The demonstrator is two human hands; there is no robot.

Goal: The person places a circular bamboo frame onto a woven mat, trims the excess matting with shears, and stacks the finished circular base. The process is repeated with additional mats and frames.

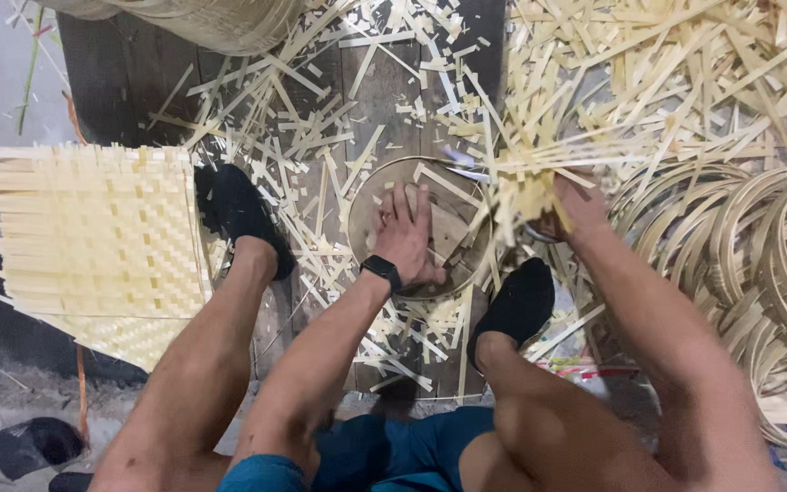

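The left hand (404, 239) is lying palm down with fingers spread forward, its forearm reaching straight out between the knees. The right hand (568, 208) is curling closed, apparently gripping, though blur is hiding its fingers. Both arms are extending forward, the right elbow bending outward.
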